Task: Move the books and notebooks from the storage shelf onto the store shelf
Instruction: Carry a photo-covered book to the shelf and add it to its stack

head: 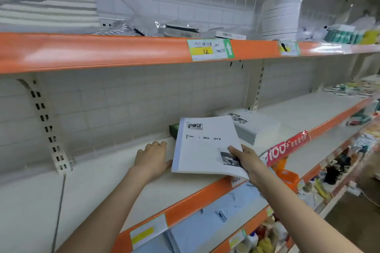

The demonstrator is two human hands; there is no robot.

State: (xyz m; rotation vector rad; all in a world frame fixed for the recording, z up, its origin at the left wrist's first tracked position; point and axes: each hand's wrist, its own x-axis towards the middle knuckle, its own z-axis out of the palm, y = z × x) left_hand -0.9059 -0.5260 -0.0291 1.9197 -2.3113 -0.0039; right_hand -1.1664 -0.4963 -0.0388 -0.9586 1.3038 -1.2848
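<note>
Shelf (98, 187): cream deck, orange front lip running diagonally down-left to up-right. Left half of the deck is bare from back wall to lip; more bare deck on the far right past the upright. Upper shelf (92, 51) overhangs with an orange edge and a price tag (209, 49), so headroom is limited to the gap between the two decks.

Stack (251, 124): white books piled flat mid-shelf, near the back wall, just right of and behind the held book.

Book (202, 146): white cover, tilted, near edge raised at the lip and overhanging it slightly, far edge down toward the deck. Its far-left corner covers part of a green box (173, 129) by the wall.

Right hand (246, 160): fingers curled on the book's near-right corner, thumb on top of the cover, gripping it.

Left hand (153, 157): palm down on the deck, fingers relaxed and spread toward the wall, thumb side touching the book's left edge. Holds nothing.

Red banner (287, 147) hangs on the lip just right of the right hand.
</note>
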